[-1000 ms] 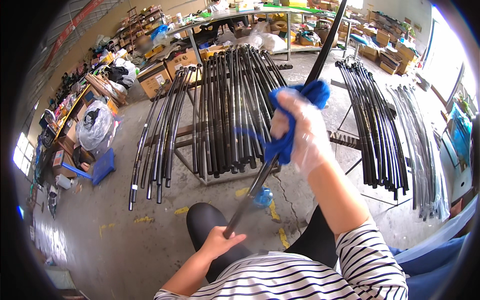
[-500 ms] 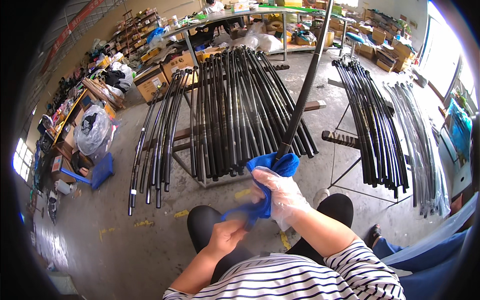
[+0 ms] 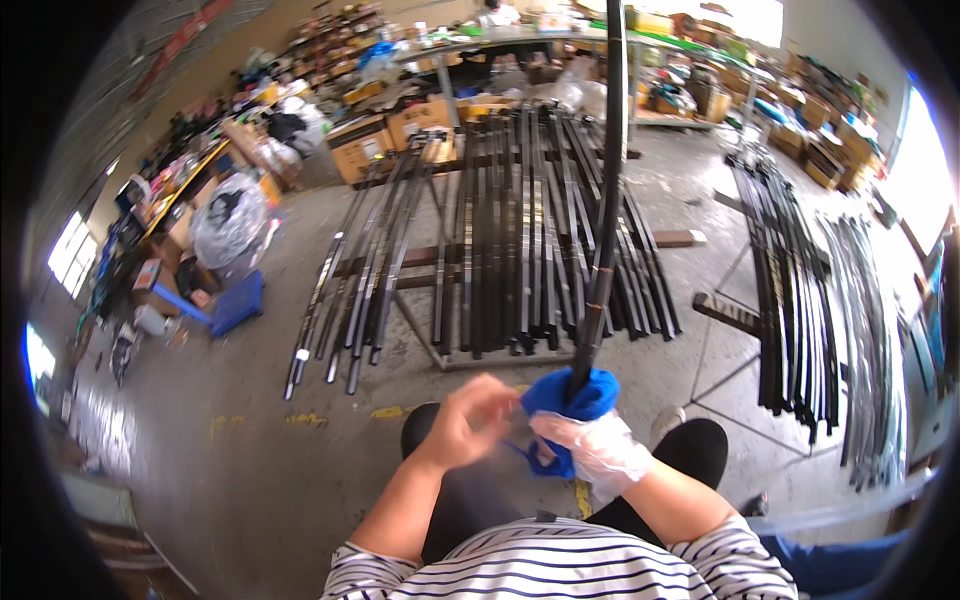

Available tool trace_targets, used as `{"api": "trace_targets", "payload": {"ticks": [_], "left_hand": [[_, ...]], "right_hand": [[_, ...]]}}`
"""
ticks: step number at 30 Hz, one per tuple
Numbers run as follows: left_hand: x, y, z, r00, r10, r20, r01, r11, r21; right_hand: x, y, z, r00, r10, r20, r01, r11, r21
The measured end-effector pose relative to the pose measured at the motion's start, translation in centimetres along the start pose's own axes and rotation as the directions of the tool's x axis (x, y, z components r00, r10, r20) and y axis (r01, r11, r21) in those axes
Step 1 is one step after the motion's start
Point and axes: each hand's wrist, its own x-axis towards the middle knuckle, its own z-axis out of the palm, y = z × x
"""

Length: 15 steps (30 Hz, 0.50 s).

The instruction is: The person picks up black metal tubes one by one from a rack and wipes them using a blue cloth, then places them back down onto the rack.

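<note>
My right hand point(image 3: 598, 447), in a clear plastic glove, is closed on a blue cloth point(image 3: 590, 400). The cloth wraps the lower end of a long black pole point(image 3: 605, 230), which looks like a fishing rod and stands nearly upright, its top beyond the upper edge of view. Bare and blurred by motion, my left hand point(image 3: 468, 422) is just left of the cloth, apart from the pole. Its fingers look bent, but the blur hides whether they hold anything. Beyond my hands, many similar black poles point(image 3: 495, 250) lie side by side on a rack.
Another rack at right bears more black poles point(image 3: 785, 290), beside poles in clear plastic sleeves point(image 3: 870, 340). A wooden rack bar point(image 3: 728, 312) juts out between the racks. Boxes point(image 3: 360, 148) and a blue dustpan-like object point(image 3: 238, 303) are at left. A person point(image 3: 497, 14) is behind the far table.
My left hand has come off the cloth's lower part and risen beside it. The pole stands more upright, and the cloth and my right hand are lower and further right. The whole view has shifted.
</note>
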Motion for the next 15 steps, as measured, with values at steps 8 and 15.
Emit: {"api": "trace_targets", "payload": {"ticks": [8,15], "left_hand": [[2.2,0.9,3.6,0.988,-0.145,-0.048,0.124,0.942,-0.311],[7.0,-3.3,-7.4,0.728,-0.051,-0.684,0.369,0.869,0.329]], "right_hand": [[2.4,7.7,-1.9,0.958,0.204,0.200,-0.225,0.970,0.091],[0.7,6.7,-9.8,0.957,0.278,-0.085,-0.287,0.855,-0.433]]}}
